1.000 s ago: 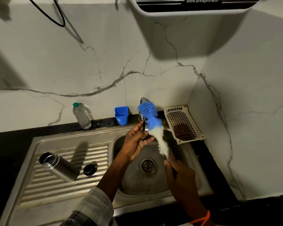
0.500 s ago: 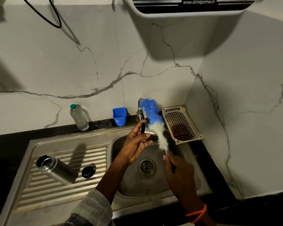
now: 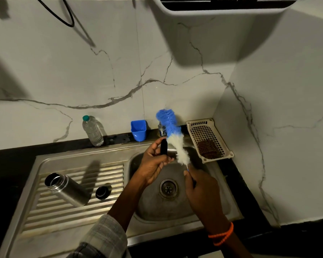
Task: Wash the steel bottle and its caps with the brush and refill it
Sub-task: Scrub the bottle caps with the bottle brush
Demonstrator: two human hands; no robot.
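Head view: over the sink (image 3: pixel 86 159), little has changed. The left hand (image 3: pixel 154 162) still pinches a black cap (image 3: pixel 164 147) against the brush (image 3: pixel 172 135), gripped by the right hand (image 3: pixel 199 185). Scrubbing continues; the bottle (image 3: pixel 67 189) lies waiting left of the basin.

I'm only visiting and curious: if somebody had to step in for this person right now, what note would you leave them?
Left hand: holds a small black cap over the sink.
Right hand: grips the brush by its handle, bristles up beside the cap.
Steel bottle: open, lying on the draining board; a second black cap sits next to it.
Done: bottle opened.
Left: scrub the caps and bottle, rinse, refill, close. I can't tell what has been washed already.
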